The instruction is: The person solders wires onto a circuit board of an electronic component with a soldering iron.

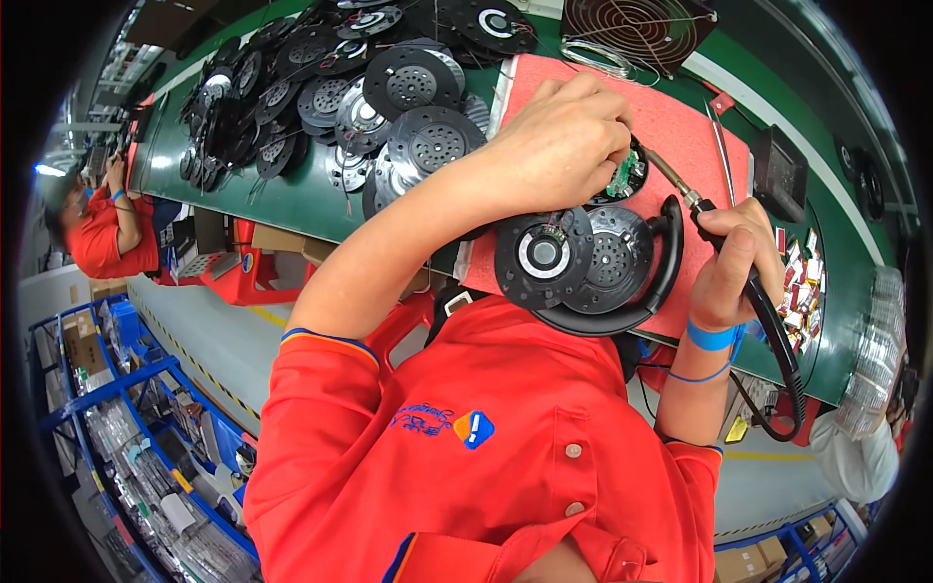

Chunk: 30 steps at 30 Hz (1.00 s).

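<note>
By the pink mat, my right hand grips the iron at two o'clock, likely to aim; left hand curls, hold hidden.

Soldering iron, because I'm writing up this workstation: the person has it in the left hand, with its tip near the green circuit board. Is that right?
Not quite. The head view shows the soldering iron in the right hand, not the left hand. Its tip is near the green circuit board, as you say.
</note>
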Each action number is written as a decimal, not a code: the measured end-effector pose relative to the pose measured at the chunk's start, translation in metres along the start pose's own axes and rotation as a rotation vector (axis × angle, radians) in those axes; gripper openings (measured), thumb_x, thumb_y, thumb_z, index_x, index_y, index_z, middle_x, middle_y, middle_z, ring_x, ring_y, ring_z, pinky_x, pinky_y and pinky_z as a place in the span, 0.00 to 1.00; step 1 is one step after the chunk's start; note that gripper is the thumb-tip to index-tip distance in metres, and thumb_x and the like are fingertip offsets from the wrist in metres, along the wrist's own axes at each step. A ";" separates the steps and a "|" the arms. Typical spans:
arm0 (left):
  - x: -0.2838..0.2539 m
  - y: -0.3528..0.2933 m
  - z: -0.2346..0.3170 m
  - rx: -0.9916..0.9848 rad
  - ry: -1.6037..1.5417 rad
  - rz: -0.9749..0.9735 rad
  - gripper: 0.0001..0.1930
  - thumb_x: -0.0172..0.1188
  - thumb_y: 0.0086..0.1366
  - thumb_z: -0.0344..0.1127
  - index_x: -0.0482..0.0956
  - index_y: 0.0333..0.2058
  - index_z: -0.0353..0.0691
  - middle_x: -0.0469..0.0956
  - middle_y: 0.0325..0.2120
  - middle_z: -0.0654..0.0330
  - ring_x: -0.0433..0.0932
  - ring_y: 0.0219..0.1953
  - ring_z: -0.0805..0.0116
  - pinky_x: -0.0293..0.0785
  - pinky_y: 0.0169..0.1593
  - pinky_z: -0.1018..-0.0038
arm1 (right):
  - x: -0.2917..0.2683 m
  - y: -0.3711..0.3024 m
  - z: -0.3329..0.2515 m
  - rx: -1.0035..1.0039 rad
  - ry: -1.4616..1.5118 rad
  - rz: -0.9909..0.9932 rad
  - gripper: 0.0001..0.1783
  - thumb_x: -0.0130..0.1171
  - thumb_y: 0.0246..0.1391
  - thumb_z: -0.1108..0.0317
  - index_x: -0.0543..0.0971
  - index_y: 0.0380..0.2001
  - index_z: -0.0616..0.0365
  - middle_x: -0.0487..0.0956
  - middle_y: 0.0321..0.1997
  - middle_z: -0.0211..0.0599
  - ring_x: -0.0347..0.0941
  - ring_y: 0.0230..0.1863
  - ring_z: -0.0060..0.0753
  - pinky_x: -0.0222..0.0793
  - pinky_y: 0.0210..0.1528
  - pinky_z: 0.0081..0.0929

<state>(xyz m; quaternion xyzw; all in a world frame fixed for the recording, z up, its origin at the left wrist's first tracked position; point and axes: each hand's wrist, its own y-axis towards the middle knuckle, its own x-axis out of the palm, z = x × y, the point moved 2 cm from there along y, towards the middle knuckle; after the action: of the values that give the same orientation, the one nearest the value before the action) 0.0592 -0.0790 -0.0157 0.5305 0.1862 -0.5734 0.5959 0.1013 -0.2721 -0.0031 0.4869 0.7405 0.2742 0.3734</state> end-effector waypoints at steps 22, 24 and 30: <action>-0.153 -0.057 0.095 0.204 -0.632 0.572 0.09 0.52 0.55 0.26 0.74 0.35 0.31 0.77 0.36 0.46 0.75 0.40 0.56 0.70 0.45 0.68 | 0.007 -0.003 0.003 0.112 -0.027 0.128 0.17 0.47 0.60 0.67 0.77 0.26 0.70 0.75 0.24 0.34 0.64 0.24 0.18 0.56 0.25 0.14; -0.156 -0.060 0.095 0.240 -0.714 0.592 0.07 0.50 0.56 0.23 0.76 0.32 0.31 0.76 0.36 0.47 0.74 0.39 0.58 0.70 0.44 0.69 | 0.006 -0.005 0.008 0.108 -0.019 0.138 0.17 0.47 0.60 0.67 0.77 0.26 0.70 0.75 0.25 0.34 0.64 0.24 0.18 0.56 0.25 0.14; -0.099 -0.092 0.073 -0.005 -0.176 0.622 0.08 0.52 0.50 0.18 0.78 0.29 0.32 0.77 0.31 0.50 0.76 0.35 0.61 0.71 0.40 0.72 | 0.007 -0.006 0.011 0.094 0.009 0.149 0.16 0.48 0.60 0.68 0.77 0.27 0.70 0.76 0.26 0.34 0.64 0.24 0.16 0.56 0.25 0.14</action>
<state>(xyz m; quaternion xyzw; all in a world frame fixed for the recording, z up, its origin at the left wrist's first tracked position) -0.0774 -0.0721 0.0549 0.5088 -0.0357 -0.4071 0.7577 0.1059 -0.2676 -0.0156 0.5565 0.7158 0.2682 0.3255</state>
